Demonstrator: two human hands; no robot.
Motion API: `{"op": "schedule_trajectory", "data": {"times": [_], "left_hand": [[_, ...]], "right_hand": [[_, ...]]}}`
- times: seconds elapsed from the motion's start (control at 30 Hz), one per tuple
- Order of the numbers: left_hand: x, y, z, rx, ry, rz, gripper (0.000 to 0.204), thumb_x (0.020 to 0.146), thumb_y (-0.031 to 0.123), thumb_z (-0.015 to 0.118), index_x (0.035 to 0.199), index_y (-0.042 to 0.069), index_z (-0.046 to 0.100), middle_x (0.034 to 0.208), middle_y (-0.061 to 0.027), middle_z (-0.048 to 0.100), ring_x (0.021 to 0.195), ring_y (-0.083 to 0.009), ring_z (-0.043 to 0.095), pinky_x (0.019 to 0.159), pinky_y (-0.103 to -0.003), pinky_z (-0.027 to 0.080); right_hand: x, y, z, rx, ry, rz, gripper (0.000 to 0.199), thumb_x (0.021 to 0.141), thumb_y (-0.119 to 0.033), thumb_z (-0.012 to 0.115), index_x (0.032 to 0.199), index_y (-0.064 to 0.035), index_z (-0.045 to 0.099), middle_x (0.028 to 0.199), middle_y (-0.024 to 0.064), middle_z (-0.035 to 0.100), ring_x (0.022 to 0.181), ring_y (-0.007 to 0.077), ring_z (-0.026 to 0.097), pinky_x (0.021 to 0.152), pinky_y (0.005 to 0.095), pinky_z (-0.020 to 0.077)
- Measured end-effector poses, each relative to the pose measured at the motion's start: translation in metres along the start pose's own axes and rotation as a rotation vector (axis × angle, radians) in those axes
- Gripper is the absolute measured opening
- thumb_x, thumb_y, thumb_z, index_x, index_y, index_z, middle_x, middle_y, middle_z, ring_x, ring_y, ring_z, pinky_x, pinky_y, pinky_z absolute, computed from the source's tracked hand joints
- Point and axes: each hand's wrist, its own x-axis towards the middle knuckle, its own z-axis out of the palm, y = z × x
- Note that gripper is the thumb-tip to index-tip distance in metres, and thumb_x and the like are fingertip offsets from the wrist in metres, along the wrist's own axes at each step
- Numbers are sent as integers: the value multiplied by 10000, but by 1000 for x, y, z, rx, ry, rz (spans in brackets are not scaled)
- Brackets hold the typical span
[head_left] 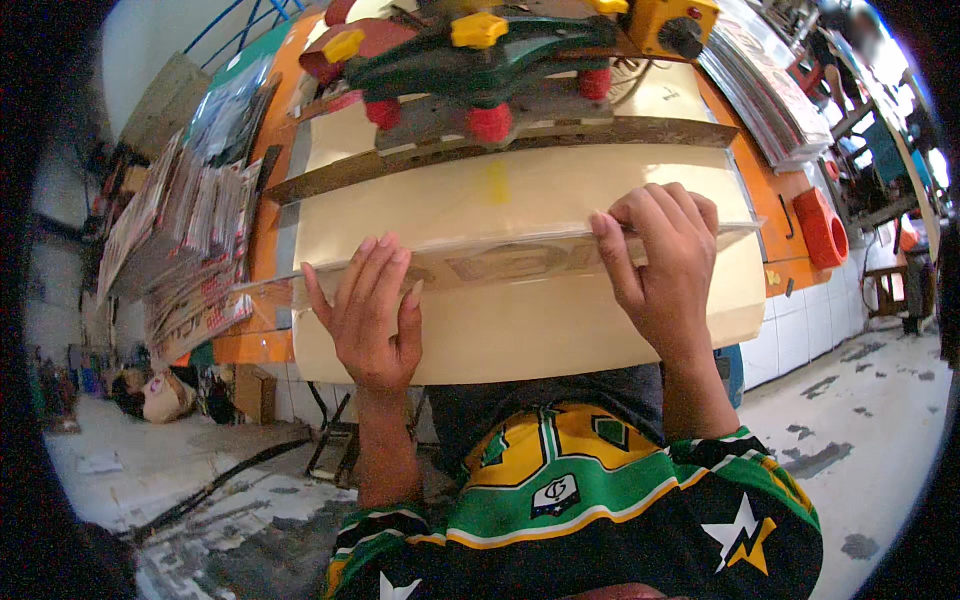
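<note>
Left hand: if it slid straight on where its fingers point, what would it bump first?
Past the clear plastic sheet it touches, the left hand would probably meet the long brown bar first, though depth is unclear.

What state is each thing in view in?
Clear plastic sheet: held across the cream surface.
Left hand: open, fingers spread against the sheet.
Right hand: closed on the sheet's edge.
Cream surface: flat, partly covered.
Left stack: uneven, fanned.
Right stack: piled fairly evenly.
Red ring: on its side.
Green machine: running or not, cannot tell.
</note>
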Motion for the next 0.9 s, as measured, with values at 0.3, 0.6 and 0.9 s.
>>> {"op": "schedule_trajectory", "data": {"times": [0.3, 0.6, 0.9], "left_hand": [[-10, -43, -17, 167, 83, -92, 332, 961, 201, 614, 1276, 101, 642, 1315, -69, 656, 1300, -281, 562, 1207, -590, 148], [-30, -105, -46, 341, 156, -121, 351, 1028, 284, 507, 1317, 116, 617, 1404, -85, 592, 1354, -282, 508, 1200, -565, 179], [-36, -115, -55, 2, 385, -408, 455, 1045, 314, 499, 1404, 35, 510, 1389, -170, 585, 1311, -298, 524, 1152, -445, 309]], "right_hand": [[-2, 1, 0, 0, -8, -8, 201, 889, -207, 695, 777, -92, 575, 745, 63, 565, 760, 273, 547, 772, 406, 385], [-2, -3, -3, -17, 9, -16, 211, 887, -192, 696, 765, -85, 562, 727, 62, 557, 743, 262, 545, 771, 395, 384], [-5, -4, -3, -18, 20, -40, 202, 877, -166, 703, 768, -86, 553, 729, 58, 541, 747, 264, 534, 791, 393, 388]]}}
